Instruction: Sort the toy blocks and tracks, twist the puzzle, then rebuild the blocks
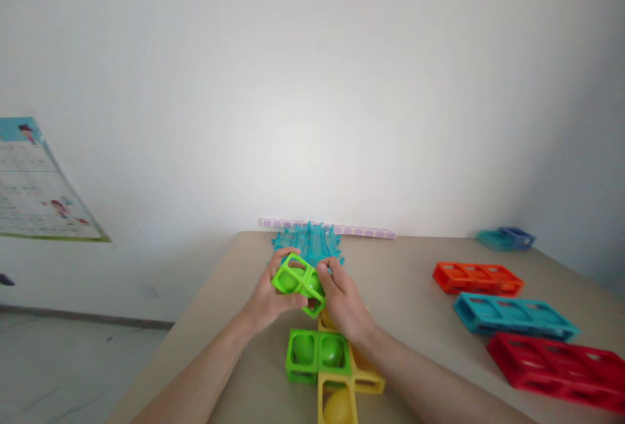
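Observation:
Between my two hands, above the table, is a bright green toy block (303, 279) of open square frames, held tilted. My left hand (273, 297) grips its left side, thumb along the lower edge. The fingers of my right hand (342, 297) are closed on its right end. Just below, on the table, a second green block (318, 353) with rounded cups inside its frames touches yellow blocks (338, 398) of the same kind. My right hand and forearm hide part of the yellow blocks.
On the right lie an orange block (478, 279), a teal block (515, 315) and a red block (561, 368). Clear blue plastic pieces (306, 241) and a pale purple strip (366, 232) lie by the wall. A blue container (517, 238) stands at the back right corner of the table (395, 281).

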Demonstrator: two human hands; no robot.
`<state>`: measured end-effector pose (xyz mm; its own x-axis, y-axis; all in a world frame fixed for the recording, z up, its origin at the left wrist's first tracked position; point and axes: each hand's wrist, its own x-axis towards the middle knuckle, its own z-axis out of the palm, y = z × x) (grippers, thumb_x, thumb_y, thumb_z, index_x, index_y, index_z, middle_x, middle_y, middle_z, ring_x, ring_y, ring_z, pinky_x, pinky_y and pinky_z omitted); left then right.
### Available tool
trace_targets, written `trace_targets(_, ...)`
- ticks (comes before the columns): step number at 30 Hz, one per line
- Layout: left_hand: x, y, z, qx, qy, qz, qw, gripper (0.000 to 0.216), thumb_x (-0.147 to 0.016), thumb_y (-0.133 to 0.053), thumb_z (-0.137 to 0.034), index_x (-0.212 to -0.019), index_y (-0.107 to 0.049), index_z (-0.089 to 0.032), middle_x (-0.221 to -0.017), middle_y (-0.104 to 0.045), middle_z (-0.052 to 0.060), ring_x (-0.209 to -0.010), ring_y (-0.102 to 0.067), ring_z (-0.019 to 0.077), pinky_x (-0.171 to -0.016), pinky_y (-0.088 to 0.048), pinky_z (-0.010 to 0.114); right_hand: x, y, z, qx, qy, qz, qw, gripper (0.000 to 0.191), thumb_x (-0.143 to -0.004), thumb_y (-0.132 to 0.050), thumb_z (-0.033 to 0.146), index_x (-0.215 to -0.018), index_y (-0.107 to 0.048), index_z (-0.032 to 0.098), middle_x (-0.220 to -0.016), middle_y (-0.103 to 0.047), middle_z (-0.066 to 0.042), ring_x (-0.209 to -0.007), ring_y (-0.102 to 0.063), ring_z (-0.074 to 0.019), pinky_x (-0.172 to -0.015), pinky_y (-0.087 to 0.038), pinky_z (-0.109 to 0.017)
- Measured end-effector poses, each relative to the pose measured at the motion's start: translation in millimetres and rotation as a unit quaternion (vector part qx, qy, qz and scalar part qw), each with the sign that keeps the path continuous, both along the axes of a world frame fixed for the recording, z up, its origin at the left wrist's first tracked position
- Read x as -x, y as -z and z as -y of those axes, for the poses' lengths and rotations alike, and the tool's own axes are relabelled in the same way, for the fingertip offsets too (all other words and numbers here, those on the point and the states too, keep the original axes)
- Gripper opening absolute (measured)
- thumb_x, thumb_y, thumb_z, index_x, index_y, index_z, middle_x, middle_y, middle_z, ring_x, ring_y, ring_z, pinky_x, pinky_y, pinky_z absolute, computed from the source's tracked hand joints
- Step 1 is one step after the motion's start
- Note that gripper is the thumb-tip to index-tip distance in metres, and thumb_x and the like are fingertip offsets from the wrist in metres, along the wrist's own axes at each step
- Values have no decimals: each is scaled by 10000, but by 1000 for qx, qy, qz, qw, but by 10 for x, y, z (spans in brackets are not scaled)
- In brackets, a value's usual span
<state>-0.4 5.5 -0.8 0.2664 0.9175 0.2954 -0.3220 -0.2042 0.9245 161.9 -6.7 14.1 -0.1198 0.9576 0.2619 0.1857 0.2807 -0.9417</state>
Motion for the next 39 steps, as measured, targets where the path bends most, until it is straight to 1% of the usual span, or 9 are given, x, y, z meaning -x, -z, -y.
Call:
trace_targets(4, -50, 1, -51, 24, -82, 73, 994, 645, -604, -819, -194, -1150, -481, -257, -889, -641, -11, -769, -636, 147, -705, -506, 256, -20, -32, 43, -23, -17, 8, 1000, 281, -935, -361, 455, -1038, -465, 216, -854, -574, -17, -670, -574, -144, -613, -489, -274)
trace_targets(8, -72, -36, -94, 95, -103, 131, 981, 482, -689, -767, -316, -1093, -521, -218, -864, -658, 4, -736, -647, 152, -673, -517, 276, 6, -14, 92, -138, -15, 107, 985, 584, -761, -643, 243, -1285, -383, 238, -1184, -506, -82, -853, -567, -165, -690, -501, -284)
trace_targets(12, -79, -68, -90, 113, -103, 145, 978, 473, -709, -744, -392, -1086, -557, -177, -845, -678, 29, -749, -658, 169, -687, -515, 284, 35, 22, 92, -163, 13, 171, 972, 415, -732, -646, 179, -1125, -517, 205, -1043, -575, -60, -782, -563, -159, -682, -479, -277)
trace_targets(15, -61, -67, -91, 92, -102, 149, 979, 503, -709, -742, -410, -1118, -566, -175, -876, -690, 44, -831, -662, 192, -738, -508, 291, 32, 5, 92, -132, 35, 199, 971, 383, -748, -671, 298, -1092, -549, 185, -916, -623, -52, -718, -572, -167, -630, -448, -271)
trace_targets(18, -35, -50, -90, 72, -78, 147, 983, 525, -711, -732, -442, -1137, -573, -177, -909, -693, 62, -877, -659, 214, -763, -504, 304, 15, -35, 114, -107, 30, 214, 970, 294, -854, -551, 423, -1014, -578, 178, -798, -641, -40, -685, -584, -169, -597, -407, -258)
trace_targets(24, 0, -36, -66, 57, -6, 137, 989, 639, -652, -796, -368, -1208, -530, -201, -935, -683, 66, -855, -663, 220, -745, -508, 303, 7, -47, 142, -96, 11, 223, 970, 349, -929, -416, 471, -1034, -556, 170, -783, -658, -45, -663, -591, -162, -582, -374, -246)
trace_targets(28, 4, -51, -55, 61, -46, 121, 990, 678, -631, -806, -204, -1234, -498, -227, -885, -676, 25, -753, -657, 172, -689, -504, 270, 25, -38, 124, -78, 4, 226, 971, 402, -927, -400, 515, -1072, -545, 168, -798, -668, -50, -657, -597, -165, -573, -366, -249)
trace_targets(34, 10, -56, -75, 61, -98, 131, 985, 563, -660, -774, -190, -1169, -534, -209, -915, -677, 30, -749, -647, 163, -690, -511, 285, 14, -63, 92, -61, -2, 250, 966, 468, -931, -343, 557, -996, -591, 167, -815, -681, -69, -727, -611, -194, -620, -393, -276)
trace_targets(39, 71, -66, -165, 101, -135, 199, 965, 349, -685, -762, -270, -987, -600, -204, -913, -679, 14, -761, -648, 149, -661, -515, 258, -45, -237, 211, -142, -49, 392, 908, 549, -798, -499, 652, -890, -685, 143, -859, -674, -122, -892, -584, -272, -820, -396, -378)
